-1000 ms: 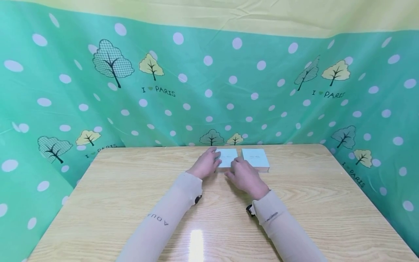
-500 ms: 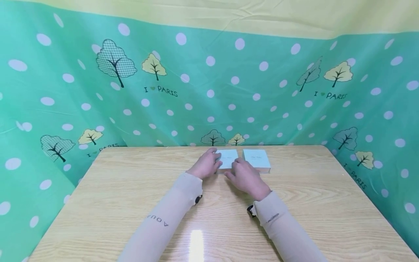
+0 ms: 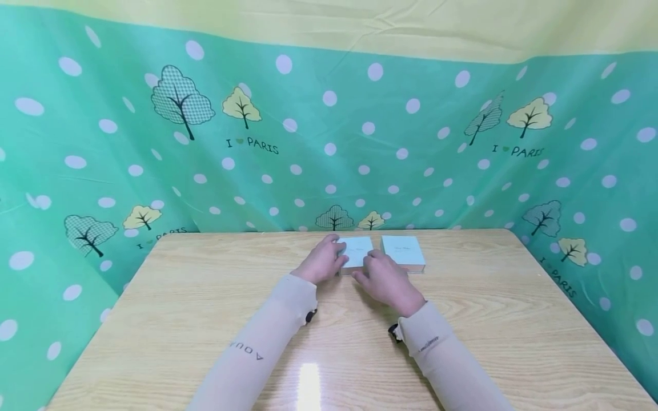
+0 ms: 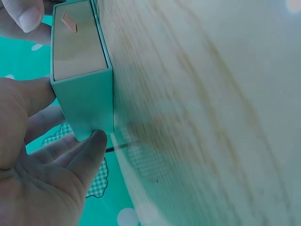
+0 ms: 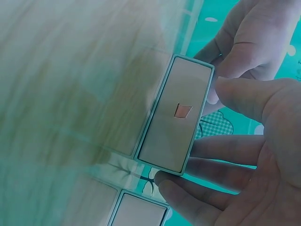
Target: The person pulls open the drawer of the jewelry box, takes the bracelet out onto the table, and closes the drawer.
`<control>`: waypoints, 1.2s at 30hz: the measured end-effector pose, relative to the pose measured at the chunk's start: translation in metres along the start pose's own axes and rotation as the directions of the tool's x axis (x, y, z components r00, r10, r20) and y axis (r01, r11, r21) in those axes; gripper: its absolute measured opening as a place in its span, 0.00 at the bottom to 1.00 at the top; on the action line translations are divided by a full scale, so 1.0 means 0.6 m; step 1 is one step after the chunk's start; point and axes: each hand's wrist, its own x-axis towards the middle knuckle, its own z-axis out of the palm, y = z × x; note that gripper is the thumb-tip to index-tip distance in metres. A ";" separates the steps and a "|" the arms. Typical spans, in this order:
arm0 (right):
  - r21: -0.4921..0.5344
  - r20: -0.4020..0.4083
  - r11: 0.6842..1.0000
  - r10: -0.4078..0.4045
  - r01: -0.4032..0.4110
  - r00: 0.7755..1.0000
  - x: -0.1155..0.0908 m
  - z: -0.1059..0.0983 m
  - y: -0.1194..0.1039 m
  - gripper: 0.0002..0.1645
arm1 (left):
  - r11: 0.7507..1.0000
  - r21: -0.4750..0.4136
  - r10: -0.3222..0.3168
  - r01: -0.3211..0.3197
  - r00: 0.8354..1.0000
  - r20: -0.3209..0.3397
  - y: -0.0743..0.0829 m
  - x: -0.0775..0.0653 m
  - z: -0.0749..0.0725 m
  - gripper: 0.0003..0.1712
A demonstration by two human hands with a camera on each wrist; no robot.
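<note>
Two pale blue drawer boxes lie side by side near the table's far edge. At the left box (image 3: 357,248), my left hand (image 3: 320,260) holds the left end, thumb and fingers about its corner. My right hand (image 3: 386,279) holds the same box at its right end, thumb at the top edge and fingers along the end. The box's cream drawer front, with a small pink ribbon tab (image 5: 183,111), faces me. Just to the right sits the second box (image 3: 403,251), with small print on its lid and a narrow gap between the two.
A wood-grain table (image 3: 247,285) carries both boxes. Behind it and along both sides hangs a green dotted curtain (image 3: 288,160) printed with trees; its lower part meets the table's back edge close behind the boxes.
</note>
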 end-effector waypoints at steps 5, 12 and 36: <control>0.006 -0.005 1.000 -0.007 0.007 1.000 -0.001 -0.001 -0.002 0.23 | 0.999 0.030 0.014 -0.014 1.000 0.000 -0.001 -0.002 -0.001 0.28; 0.014 0.012 1.000 0.005 -0.005 1.000 -0.004 -0.005 -0.002 0.24 | 0.998 0.058 0.037 -0.038 0.999 0.009 0.004 -0.007 -0.003 0.28; 0.067 0.022 0.998 -0.009 0.008 1.000 -0.003 -0.007 -0.008 0.24 | 1.000 -0.017 0.018 -0.018 1.000 -0.003 -0.008 -0.028 -0.006 0.30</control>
